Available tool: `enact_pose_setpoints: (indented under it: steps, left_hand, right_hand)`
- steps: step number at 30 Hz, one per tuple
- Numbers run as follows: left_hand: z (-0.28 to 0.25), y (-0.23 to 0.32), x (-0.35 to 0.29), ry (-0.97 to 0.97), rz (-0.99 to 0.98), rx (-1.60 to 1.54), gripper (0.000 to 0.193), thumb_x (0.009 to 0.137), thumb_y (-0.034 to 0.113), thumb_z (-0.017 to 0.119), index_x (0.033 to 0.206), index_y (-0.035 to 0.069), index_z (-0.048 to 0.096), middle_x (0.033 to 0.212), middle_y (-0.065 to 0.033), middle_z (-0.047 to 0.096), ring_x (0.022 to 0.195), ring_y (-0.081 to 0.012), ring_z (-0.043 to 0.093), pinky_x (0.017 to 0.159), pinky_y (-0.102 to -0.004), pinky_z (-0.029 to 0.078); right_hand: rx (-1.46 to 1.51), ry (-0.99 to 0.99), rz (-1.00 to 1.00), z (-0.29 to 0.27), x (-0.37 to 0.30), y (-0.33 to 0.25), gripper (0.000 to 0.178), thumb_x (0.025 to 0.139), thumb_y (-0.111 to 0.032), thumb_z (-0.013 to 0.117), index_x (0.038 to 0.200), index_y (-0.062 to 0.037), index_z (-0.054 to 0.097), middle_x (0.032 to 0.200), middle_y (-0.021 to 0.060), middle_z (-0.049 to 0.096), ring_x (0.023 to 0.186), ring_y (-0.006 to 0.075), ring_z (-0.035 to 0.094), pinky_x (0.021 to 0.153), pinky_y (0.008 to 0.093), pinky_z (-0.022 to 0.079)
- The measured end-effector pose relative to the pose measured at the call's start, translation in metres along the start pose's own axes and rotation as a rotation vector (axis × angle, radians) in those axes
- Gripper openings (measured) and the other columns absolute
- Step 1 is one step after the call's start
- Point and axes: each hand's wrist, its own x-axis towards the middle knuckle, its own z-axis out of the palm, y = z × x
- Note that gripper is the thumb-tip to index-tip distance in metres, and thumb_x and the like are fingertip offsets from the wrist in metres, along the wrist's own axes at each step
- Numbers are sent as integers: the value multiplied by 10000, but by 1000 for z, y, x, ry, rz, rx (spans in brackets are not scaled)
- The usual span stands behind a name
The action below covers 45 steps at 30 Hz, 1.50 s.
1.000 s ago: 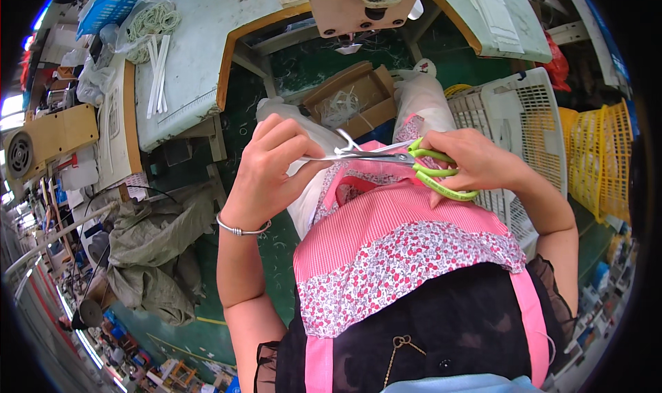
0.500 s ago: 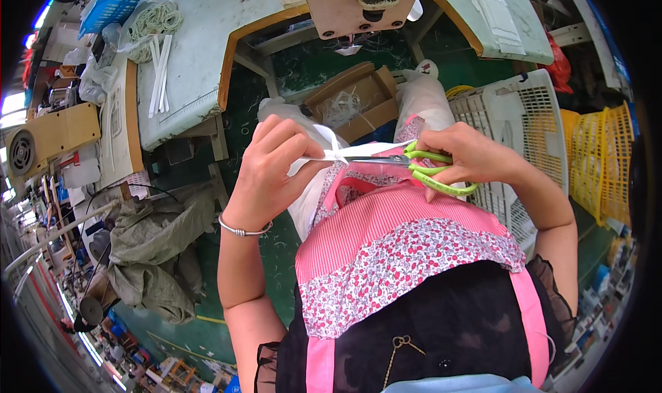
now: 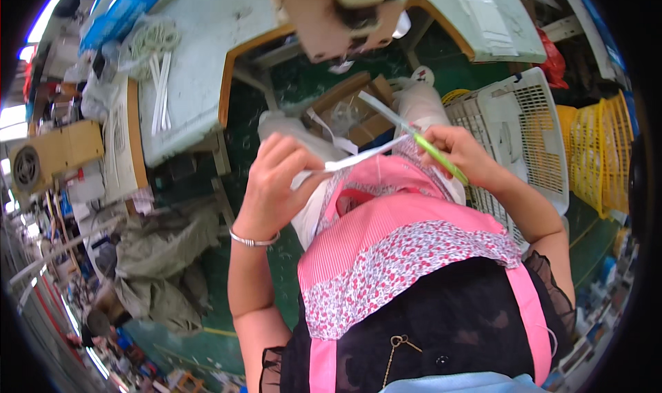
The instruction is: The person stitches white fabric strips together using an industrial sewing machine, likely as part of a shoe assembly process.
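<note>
My left hand point(image 3: 279, 179), a metal bangle at its wrist, pinches a white fabric strip point(image 3: 365, 156) above my lap. The strip stretches right to the scissors point(image 3: 441, 160) with green handles. My right hand point(image 3: 463, 155) holds these scissors, tilted up and to the left; the blades are blurred, and I cannot tell them apart from a pale streak beyond them. A separate thin white piece point(image 3: 334, 132) shows between my hands, above my knees. Below lies my pink apron point(image 3: 407, 213) with a flowered band.
A sewing machine head point(image 3: 338, 20) hangs over the far edge of the light table point(image 3: 189, 62). Between my feet stands a cardboard box point(image 3: 365, 110) with scraps. White point(image 3: 507, 117) and yellow point(image 3: 596, 158) plastic baskets are at right. White strips point(image 3: 161, 93) lie on the table's left.
The scissors have swung from lying level at the strip near my left hand to pointing up-left, farther right. A thin white piece now shows apart from the strip. The view has shifted slightly.
</note>
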Motion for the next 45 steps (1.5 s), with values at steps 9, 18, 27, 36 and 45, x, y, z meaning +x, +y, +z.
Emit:
enact_pose_setpoints:
  steps: [9, 18, 27, 36, 45]
  left_hand:
    - [44, 16, 10, -152, -21, -114, 199, 661, 24, 835, 832, 75, 748, 767, -45, 599, 739, -213, 572, 643, -318, 458]
    - [59, 33, 18, -116, 1, -179, 178, 673, 18, 830, 818, 59, 735, 790, -74, 660, 749, -239, 618, 658, -329, 478]
    - [68, 12, 17, 32, -343, -411, 113, 754, -9, 784, 843, 6, 717, 827, -46, 660, 757, -135, 622, 622, -243, 455]
    - [83, 3, 77, 157, -418, -445, 144, 800, 99, 788, 896, 18, 720, 846, -61, 697, 769, -120, 625, 708, -255, 478]
    - [63, -10, 70, 310, -594, -544, 205, 784, 77, 810, 930, -42, 731, 865, -44, 707, 760, -69, 606, 702, -224, 486]
  right_hand:
    - [-779, 889, -440, -159, 167, -35, 260, 724, -182, 644, 887, 17, 680, 906, 269, 653, 873, 426, 644, 761, 484, 527]
    - [-878, 1083, -453, -166, 278, -62, 223, 863, -157, 627, 998, 5, 700, 1039, 232, 666, 950, 370, 661, 832, 488, 545]
    - [789, -397, -350, -96, 77, 21, 506, 919, -378, 675, 1283, -32, 612, 1144, 84, 688, 1043, 223, 647, 913, 361, 497]
    - [295, 451, -365, -41, 7, -13, 226, 841, -74, 747, 1043, 15, 699, 957, 48, 720, 854, 105, 662, 768, 260, 525]
    - [295, 519, -475, -28, 47, -33, 264, 830, -125, 755, 1045, 16, 696, 916, 81, 722, 796, 113, 668, 720, 251, 527]
